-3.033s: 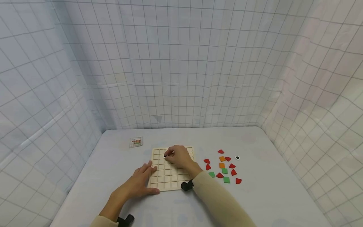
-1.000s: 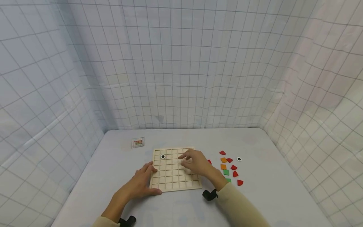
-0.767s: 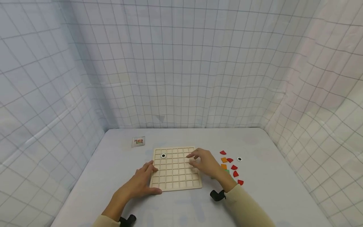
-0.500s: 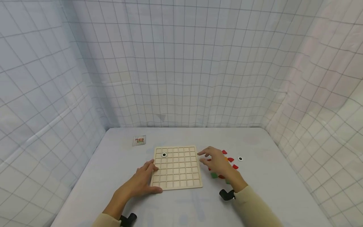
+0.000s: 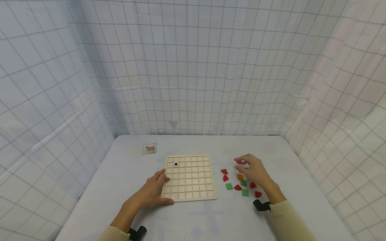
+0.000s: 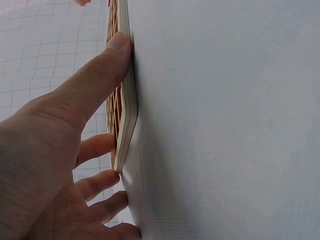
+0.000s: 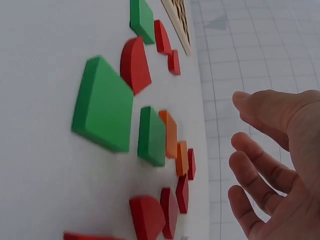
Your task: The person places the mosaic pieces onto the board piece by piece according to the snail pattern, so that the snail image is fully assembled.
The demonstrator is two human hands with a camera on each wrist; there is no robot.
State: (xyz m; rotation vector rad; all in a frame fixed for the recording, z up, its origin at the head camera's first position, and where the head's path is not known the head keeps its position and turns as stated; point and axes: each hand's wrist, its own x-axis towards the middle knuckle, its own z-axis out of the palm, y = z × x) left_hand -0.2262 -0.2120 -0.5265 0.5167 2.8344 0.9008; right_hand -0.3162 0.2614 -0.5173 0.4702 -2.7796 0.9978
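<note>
My left hand [image 5: 150,193] rests at the left side of a pale wooden grid board [image 5: 189,183], its fingers spread along the edge. In the left wrist view the thumb lies across the rim of the board [image 6: 129,100]. One white piece with a black dot [image 5: 176,164] sits in an upper-left cell. To the right, my right hand [image 5: 254,170] hovers over loose pieces, thumb and fingers apart with nothing between them. A red quarter-round piece [image 5: 239,162] shows behind its fingertips. The right wrist view shows green squares [image 7: 103,105], orange squares [image 7: 170,134] and red quarter-rounds [image 7: 135,65] on the table.
A small picture card [image 5: 149,148] with a coloured figure lies at the back left of the white table [image 5: 187,219]. Several red pieces [image 5: 224,171] and green squares [image 5: 229,186] lie between board and right hand. Grid-patterned curtains [image 5: 196,83] enclose the table.
My right hand first held a piece over the board; the white piece with the black dot now sits in a cell. The hand has moved right, over the loose pieces. My left hand stays put.
</note>
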